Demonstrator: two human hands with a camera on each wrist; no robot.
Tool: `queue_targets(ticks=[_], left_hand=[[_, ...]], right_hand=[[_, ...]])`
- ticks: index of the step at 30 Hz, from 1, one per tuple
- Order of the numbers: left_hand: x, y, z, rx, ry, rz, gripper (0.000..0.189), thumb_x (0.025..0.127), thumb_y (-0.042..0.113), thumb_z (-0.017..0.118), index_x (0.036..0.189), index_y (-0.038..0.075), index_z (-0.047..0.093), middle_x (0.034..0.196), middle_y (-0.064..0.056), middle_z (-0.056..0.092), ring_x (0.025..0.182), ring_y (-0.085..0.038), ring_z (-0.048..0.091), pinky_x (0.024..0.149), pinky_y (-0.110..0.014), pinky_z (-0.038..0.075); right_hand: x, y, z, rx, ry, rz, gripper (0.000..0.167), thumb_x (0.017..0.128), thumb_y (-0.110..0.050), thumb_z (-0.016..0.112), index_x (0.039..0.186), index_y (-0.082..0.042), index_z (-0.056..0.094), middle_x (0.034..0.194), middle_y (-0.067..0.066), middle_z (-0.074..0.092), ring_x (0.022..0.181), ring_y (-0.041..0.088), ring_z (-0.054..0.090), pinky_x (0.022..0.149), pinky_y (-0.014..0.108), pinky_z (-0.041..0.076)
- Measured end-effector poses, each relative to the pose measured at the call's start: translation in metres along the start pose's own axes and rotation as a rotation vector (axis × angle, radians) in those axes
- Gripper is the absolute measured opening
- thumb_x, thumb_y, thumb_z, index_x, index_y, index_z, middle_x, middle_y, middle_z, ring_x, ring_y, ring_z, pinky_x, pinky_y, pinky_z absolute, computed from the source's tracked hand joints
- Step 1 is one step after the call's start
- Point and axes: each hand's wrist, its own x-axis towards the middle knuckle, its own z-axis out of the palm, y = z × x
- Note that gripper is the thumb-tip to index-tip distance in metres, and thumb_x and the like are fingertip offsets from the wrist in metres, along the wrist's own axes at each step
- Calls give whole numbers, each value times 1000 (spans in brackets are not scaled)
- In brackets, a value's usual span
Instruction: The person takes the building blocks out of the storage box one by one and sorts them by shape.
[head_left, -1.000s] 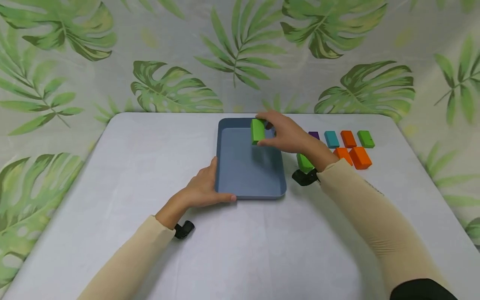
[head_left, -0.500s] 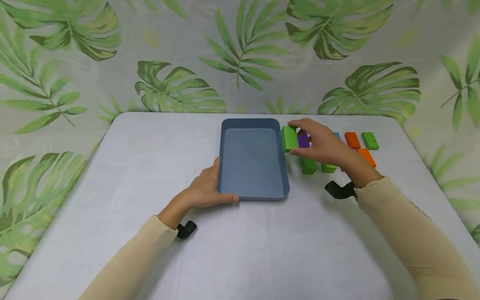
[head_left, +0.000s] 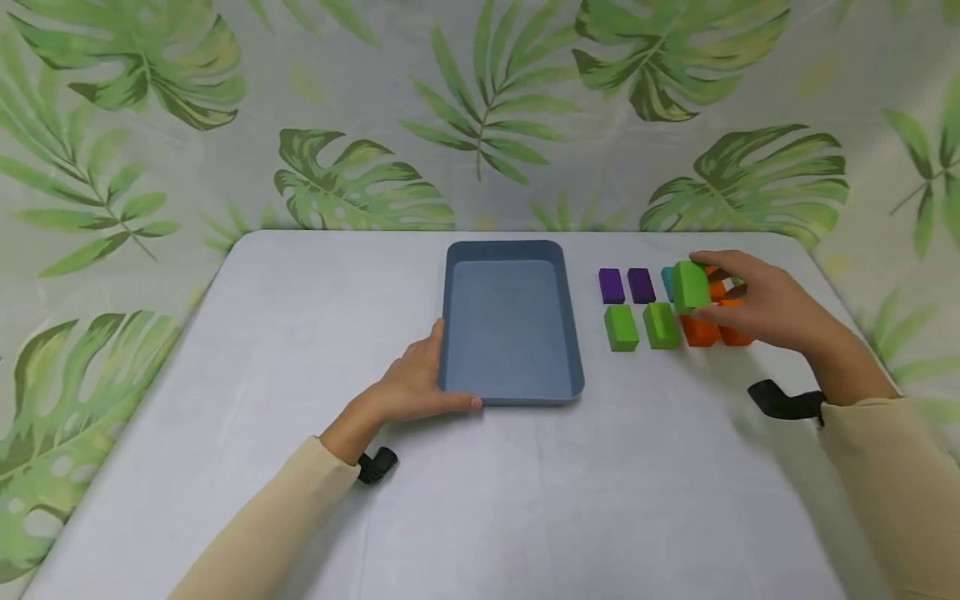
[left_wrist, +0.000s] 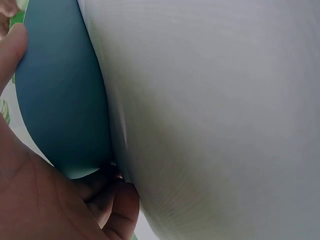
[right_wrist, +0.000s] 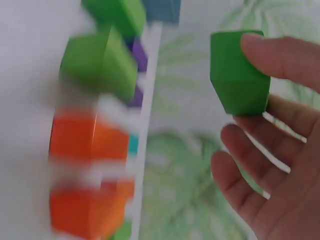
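My right hand (head_left: 738, 300) pinches a green block (head_left: 690, 286) between thumb and fingers, a little above the blocks laid out right of the tray. The right wrist view shows that green block (right_wrist: 237, 75) at the fingertips. My left hand (head_left: 416, 383) grips the near left corner of the empty blue tray (head_left: 513, 396); in the left wrist view the fingers (left_wrist: 107, 210) curl under the tray's wall (left_wrist: 60, 100). Two green blocks (head_left: 621, 327) and two orange blocks (head_left: 701, 331) lie in the near row, partly hidden by my right hand.
Two purple blocks (head_left: 611, 285) and a teal block (head_left: 666, 282) lie in the far row on the white table (head_left: 525, 500). A leaf-patterned cloth (head_left: 480, 108) hangs behind the table. Black wrist straps (head_left: 783, 402) sit at both cuffs.
My right hand has carried the green block from over the tray's far right corner rightward, out past the purple blocks to above the orange ones. The left hand has stayed on the tray.
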Motion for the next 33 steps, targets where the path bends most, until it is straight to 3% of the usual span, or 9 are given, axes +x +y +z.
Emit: queue_targets(ticks=[6, 11, 12, 14, 18, 23, 27, 30, 33], left_hand=[[1, 0, 1, 1, -2, -4, 131, 76, 59, 76, 159, 4, -9, 166, -21, 15, 152, -40, 19, 117, -58, 28], [2, 0, 0, 9, -2, -6, 131, 76, 60, 76, 158, 3, -9, 165, -22, 16, 152, -40, 21, 116, -58, 29], [2, 0, 0, 10, -1, -6, 131, 76, 60, 76, 158, 3, -8, 165, -22, 16, 152, -40, 21, 116, -58, 30], [2, 0, 0, 11, 1, -6, 130, 76, 59, 76, 158, 2, -8, 165, -22, 16, 152, -40, 21, 116, -58, 30], [2, -1, 0, 10, 10, -3, 130, 75, 59, 76, 158, 1, -6, 164, -22, 19, 151, -40, 24, 115, -58, 32], [0, -2, 0, 11, 18, -8, 131, 75, 59, 77, 158, 1, -6, 164, -23, 20, 150, -41, 25, 114, -59, 32], [0, -1, 0, 3, 16, 0, 130, 75, 58, 77, 158, 1, -5, 164, -22, 20, 151, -41, 24, 115, -60, 31], [0, 0, 0, 1, 8, 1, 130, 76, 59, 77, 158, 2, -7, 165, -22, 17, 151, -41, 22, 115, -59, 30], [0, 1, 0, 3, 6, -6, 130, 76, 59, 76, 158, 3, -7, 165, -21, 15, 152, -41, 20, 116, -60, 28]], right_hand=[[-24, 56, -21, -19, 4, 133, 72, 89, -23, 74, 151, -11, 39, 139, 18, 46, 92, -21, 37, 68, 1, 36], [-38, 98, -32, -57, -36, 270, 78, 92, -29, 70, 154, -4, 30, 140, 33, 43, 115, 30, 53, 81, 40, 50], [-39, 105, -32, -52, -45, 281, 78, 93, -29, 70, 154, -3, 29, 141, 34, 42, 115, 29, 53, 84, 50, 48], [-42, 119, -31, -37, -66, 295, 79, 93, -29, 70, 154, -1, 29, 142, 36, 40, 111, 10, 54, 88, 66, 39], [-41, 139, -25, 5, -105, 319, 80, 93, -32, 70, 154, -2, 28, 146, 33, 38, 88, -24, 26, 92, 67, 37], [-35, 143, -18, 43, -184, 321, 76, 94, -25, 67, 155, -3, 27, 146, 34, 39, 103, -5, 43, 95, 65, 38], [-33, 142, -16, 46, -207, 312, 73, 93, -21, 67, 154, -4, 29, 143, 37, 43, 94, -16, 37, 95, 64, 39], [-34, 139, -14, 46, -219, 319, 72, 93, -18, 66, 154, -4, 28, 142, 38, 42, 107, 2, 52, 95, 66, 38], [-33, 138, -14, 51, -246, 328, 72, 94, -16, 63, 155, -5, 26, 144, 40, 39, 126, 41, 45, 96, 70, 35]])
